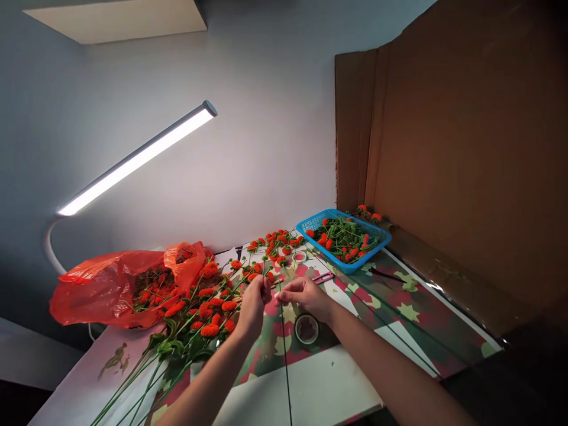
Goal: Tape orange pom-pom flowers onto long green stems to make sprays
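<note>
My left hand (254,302) is closed, thumb pressed against the curled fingers; whatever lies between them is too small to make out. Facing it, my right hand (306,297) pinches a long thin green stem (286,367) between thumb and forefinger. The stem runs down from the fingertips towards the near edge of the table. Below my right hand is a roll of tape (307,329). A pink-handled tool (323,277) lies just behind the right hand. Left of my left hand, orange-red pompom flowers (210,329) on green stems lie in a heap.
A blue basket (347,267) of flowers and greenery stands at the back right, beside a tall cardboard panel (452,148). A red plastic bag (97,284) holding more flowers lies left. A lit lamp (139,160) reaches over it. A white ring-shaped roll (300,257) lies behind my hands.
</note>
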Available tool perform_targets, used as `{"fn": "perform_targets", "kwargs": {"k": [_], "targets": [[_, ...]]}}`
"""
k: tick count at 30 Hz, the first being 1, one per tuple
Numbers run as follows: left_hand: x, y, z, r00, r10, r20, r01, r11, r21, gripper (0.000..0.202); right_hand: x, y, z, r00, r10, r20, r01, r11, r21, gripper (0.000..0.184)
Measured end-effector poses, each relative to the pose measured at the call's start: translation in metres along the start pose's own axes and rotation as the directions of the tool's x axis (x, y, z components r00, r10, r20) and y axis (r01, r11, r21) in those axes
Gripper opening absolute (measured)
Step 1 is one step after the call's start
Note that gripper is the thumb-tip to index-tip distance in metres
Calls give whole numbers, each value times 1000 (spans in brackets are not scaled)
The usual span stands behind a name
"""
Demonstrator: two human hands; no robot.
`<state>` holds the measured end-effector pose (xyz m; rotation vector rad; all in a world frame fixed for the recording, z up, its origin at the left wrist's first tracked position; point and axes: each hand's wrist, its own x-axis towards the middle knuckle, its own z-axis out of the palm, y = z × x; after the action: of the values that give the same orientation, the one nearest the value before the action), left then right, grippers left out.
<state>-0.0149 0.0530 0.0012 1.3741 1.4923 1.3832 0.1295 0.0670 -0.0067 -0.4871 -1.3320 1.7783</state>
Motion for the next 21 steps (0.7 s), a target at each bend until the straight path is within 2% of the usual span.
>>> {"fn": "perform_targets", "kwargs": {"k": [2,4,9,15,21], "targets": [[-29,-12,-4,997,-71,22,73,984,-164,30,1,-1,-1,1000,-13,-25,13,1000,-12,28],[-47,-20,-3,988,-150,44,157,942,-296,27,1,-1,-2,998,-22,-56,19,999,-44,27],[-60,-16,4,971,-238,-12,207,868,-452,46,1,0,-5,993,-23,-118,5,988,-154,28],[-65,-6,8,987,-146,-65,106,900,-422,27,-2,-3,-1,995,0,-101,-21,979,-203,29],[-67,-6,8,983,-175,-47,138,892,-431,24,-3,-5,4,986,-6,-166,-37,967,-251,29]]}}
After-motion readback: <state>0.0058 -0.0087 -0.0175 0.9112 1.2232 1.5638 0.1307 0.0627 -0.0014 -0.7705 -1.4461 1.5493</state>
